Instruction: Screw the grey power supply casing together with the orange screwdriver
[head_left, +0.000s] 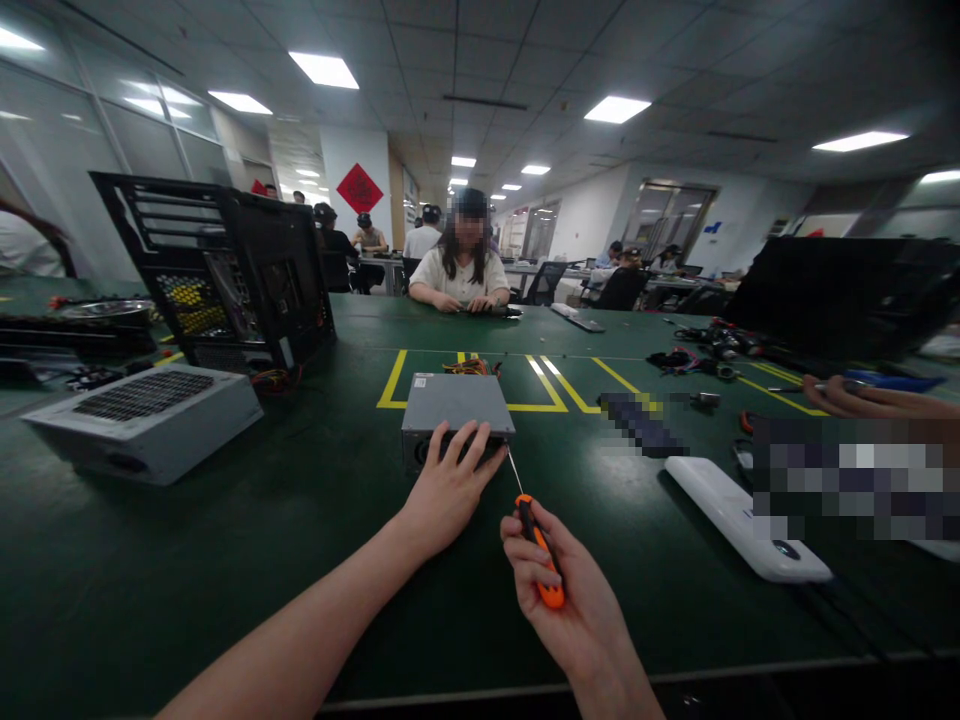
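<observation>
While the left hand [448, 500] lies spread over the near edge of the PSU [456, 400], fingers open, the right hand [576, 585] has its fingers closed round the handle of the screwdriver [541, 555], shaft pointing at the near right corner; can't confirm tip contact. Left-hand pressure presumably stops the PSU skidding. PSU sits flat on the table [150, 570], wires [476, 367] at its far side, so the near face looks reachable.

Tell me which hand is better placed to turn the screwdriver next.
Right, most likely: the right hand grips the orange-and-black screwdriver, its tip by the front right corner of the grey box. The left hand lies against the box's front, so seems better suited to steadying it.
</observation>
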